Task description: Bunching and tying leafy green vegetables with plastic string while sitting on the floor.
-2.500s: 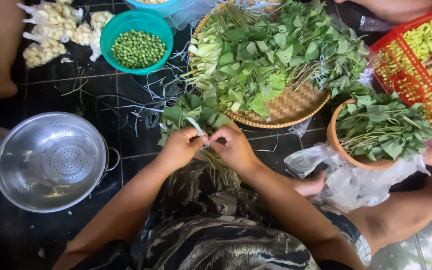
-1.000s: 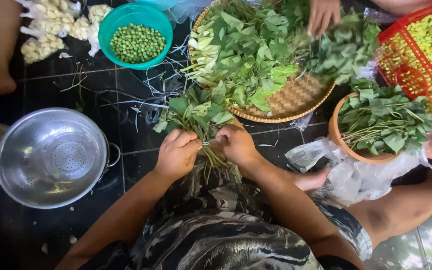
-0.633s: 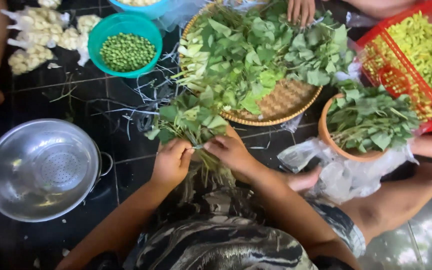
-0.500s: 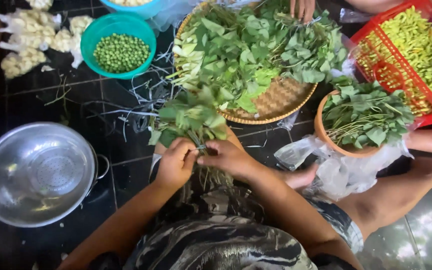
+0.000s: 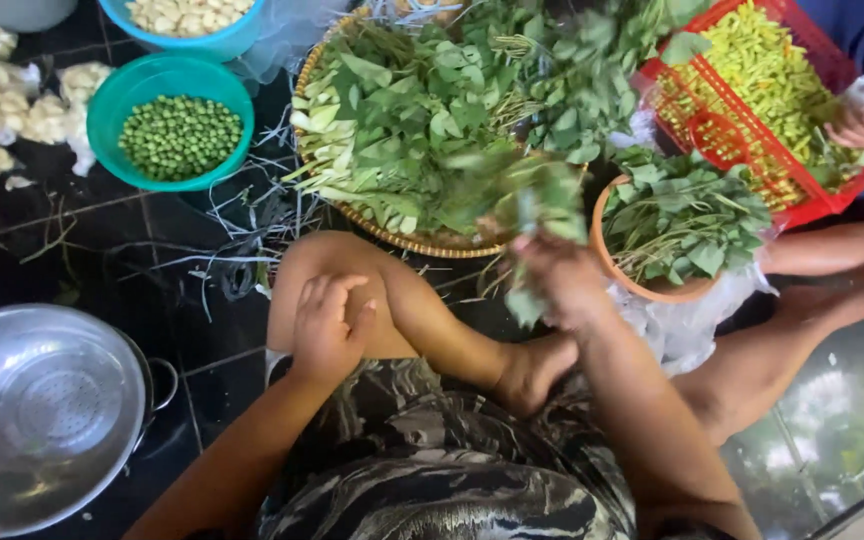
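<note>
My right hand (image 5: 558,280) grips a bunch of green leafy stems (image 5: 530,205), blurred with motion, held up between the woven tray (image 5: 422,243) and the round brown bowl (image 5: 620,272). My left hand (image 5: 327,325) rests on my bent knee (image 5: 327,265) with fingers curled and nothing in it. The woven tray carries a big heap of green leaves (image 5: 402,120). The brown bowl holds more bundled leaves (image 5: 687,215).
A steel colander pot (image 5: 37,415) sits at lower left. A teal bowl of green peas (image 5: 174,135), a blue bowl (image 5: 187,25) and white bagged items (image 5: 7,110) lie at the back left. Another person's hand (image 5: 857,125) reaches into a red basket (image 5: 752,90) of yellow-green pods.
My hands have parted. The right hand has swung the leaf bunch rightward toward the brown bowl. The left hand let go and dropped onto my knee, and the view has shifted closer.
</note>
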